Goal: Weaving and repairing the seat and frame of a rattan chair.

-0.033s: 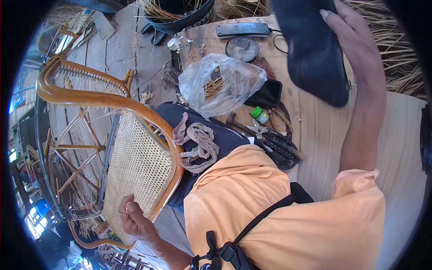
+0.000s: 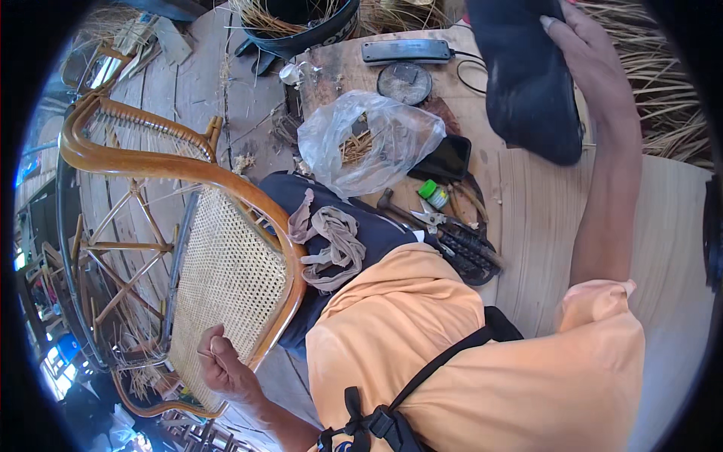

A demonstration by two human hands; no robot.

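A fisheye camera worn on the left side of the person's head looks steeply down, close above the orange shirt (image 2: pixel 399 324), toward the plank floor (image 2: pixel 199 90). Its wide, round view takes in the left hand (image 2: pixel 224 365) at lower left and the right hand (image 2: pixel 591 56) at upper right

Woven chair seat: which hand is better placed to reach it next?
Probably the left: the left hand appears over the lower part of the chair seat, though contact is unclear. The right hand is far to the other side, holding a black object.
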